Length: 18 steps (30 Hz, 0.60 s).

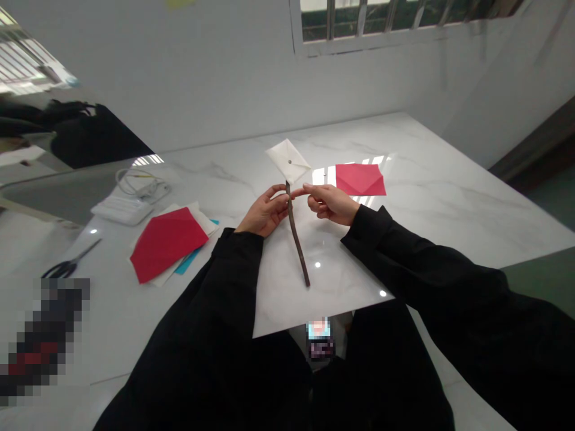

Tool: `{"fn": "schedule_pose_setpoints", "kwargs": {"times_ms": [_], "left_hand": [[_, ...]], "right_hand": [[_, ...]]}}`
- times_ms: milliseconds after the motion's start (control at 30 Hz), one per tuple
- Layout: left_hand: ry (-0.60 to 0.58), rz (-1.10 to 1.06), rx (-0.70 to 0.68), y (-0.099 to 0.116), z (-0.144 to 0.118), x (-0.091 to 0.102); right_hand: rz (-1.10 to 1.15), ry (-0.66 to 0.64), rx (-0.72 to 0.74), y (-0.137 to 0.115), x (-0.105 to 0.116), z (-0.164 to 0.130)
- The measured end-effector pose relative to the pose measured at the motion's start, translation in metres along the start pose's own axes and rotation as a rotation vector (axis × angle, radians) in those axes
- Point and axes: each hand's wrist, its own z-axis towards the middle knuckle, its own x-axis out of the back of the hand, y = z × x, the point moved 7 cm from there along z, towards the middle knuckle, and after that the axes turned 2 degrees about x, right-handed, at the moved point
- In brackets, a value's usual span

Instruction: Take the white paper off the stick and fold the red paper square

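My left hand [266,212] is closed around the upper part of a thin brown wooden stick [296,242], which slants down toward me over the table. A folded white paper square [287,157] sits at the stick's top end, with a small dark round dot, like a pin head, at its middle. My right hand [330,202] is beside the stick, its index finger stretched out to the stick near my left fingertips. Its other fingers are curled, and I see nothing held in them. Behind that hand lies a red folded paper [362,179].
To the left on the marbled table [471,209] lies a stack of red paper [168,245], with white and blue sheets under it. Scissors [67,266] are further left. A white box-like item with a cable [123,206] stands behind. A wall and barred window are at the back.
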Motion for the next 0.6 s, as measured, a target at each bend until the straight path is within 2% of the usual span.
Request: {"fn": "schedule_pose_setpoints", "kwargs": {"times_ms": [133,167,333,500,600], "left_hand": [[0.008,0.01,0.003,0.0,0.0,0.0],[0.01,0.012,-0.003,0.0,0.0,-0.001],[0.014,0.013,-0.024,0.002,-0.001,-0.002],[0.001,0.012,-0.018,0.001,-0.001,-0.002],[-0.002,0.024,-0.012,0.0,-0.001,-0.002]], "right_hand": [[-0.02,0.189,0.004,-0.001,0.017,0.001],[-0.018,0.181,0.001,-0.002,0.018,0.001],[-0.009,-0.036,0.007,-0.005,0.002,-0.001],[0.029,0.102,0.003,0.003,0.009,0.001],[0.045,0.04,0.005,0.002,0.003,0.0]]}}
